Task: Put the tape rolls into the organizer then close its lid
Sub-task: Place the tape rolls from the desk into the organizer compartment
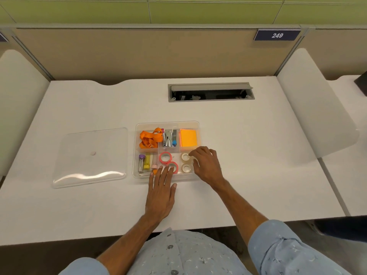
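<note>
A clear plastic organizer (137, 126) sits in the middle of the white desk. Two pink tape rolls (165, 157) lie in its front middle compartment, the nearer one (174, 166) partly under my fingers. Two clear tape rolls (185, 156) lie in the front right compartment, one behind the other (186, 168). My left hand (161, 193) lies flat, fingers spread, fingertips over the organizer's front edge. My right hand (206, 165) hovers at the front right corner, fingers curled and apart, holding nothing. The clear lid (90, 157) lies flat on the desk to the left.
The organizer also holds an orange lanyard (149, 138), staplers (168, 138), orange sticky notes (188, 137) and small tubes (144, 162). An open cable tray (210, 92) is set into the desk behind. Partition walls enclose the back and sides.
</note>
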Action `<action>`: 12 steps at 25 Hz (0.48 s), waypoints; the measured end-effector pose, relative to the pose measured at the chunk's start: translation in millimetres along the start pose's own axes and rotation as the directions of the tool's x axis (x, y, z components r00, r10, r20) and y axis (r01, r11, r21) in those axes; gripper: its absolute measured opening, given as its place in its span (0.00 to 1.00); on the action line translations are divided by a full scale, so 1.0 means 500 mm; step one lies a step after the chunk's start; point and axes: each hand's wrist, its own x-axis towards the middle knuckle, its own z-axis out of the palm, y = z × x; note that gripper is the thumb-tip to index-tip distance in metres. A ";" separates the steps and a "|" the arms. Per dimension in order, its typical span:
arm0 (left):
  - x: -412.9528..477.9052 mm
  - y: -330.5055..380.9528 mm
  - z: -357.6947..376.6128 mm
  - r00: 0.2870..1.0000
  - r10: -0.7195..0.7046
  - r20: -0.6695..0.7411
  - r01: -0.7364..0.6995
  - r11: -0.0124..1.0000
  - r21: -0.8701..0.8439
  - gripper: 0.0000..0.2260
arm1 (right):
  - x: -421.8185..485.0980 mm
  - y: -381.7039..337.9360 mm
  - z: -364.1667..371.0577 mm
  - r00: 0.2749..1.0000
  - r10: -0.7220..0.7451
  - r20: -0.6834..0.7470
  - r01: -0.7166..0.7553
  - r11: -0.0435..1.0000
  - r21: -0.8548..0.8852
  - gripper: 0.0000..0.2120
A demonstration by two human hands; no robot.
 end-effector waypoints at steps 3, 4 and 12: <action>-0.001 -0.006 0.004 1.000 0.005 0.004 -0.005 1.000 -0.008 0.29 | 0.016 -0.025 0.008 0.981 -0.093 0.168 0.116 0.984 -0.133 0.17; -0.001 -0.008 0.003 1.000 0.012 0.003 -0.012 1.000 -0.007 0.29 | 0.015 -0.030 0.013 0.970 -0.119 0.211 0.156 0.973 -0.171 0.18; 0.001 -0.006 0.002 1.000 0.019 -0.022 -0.020 0.999 -0.025 0.29 | -0.005 -0.022 0.027 0.964 -0.168 0.206 0.193 0.975 -0.109 0.19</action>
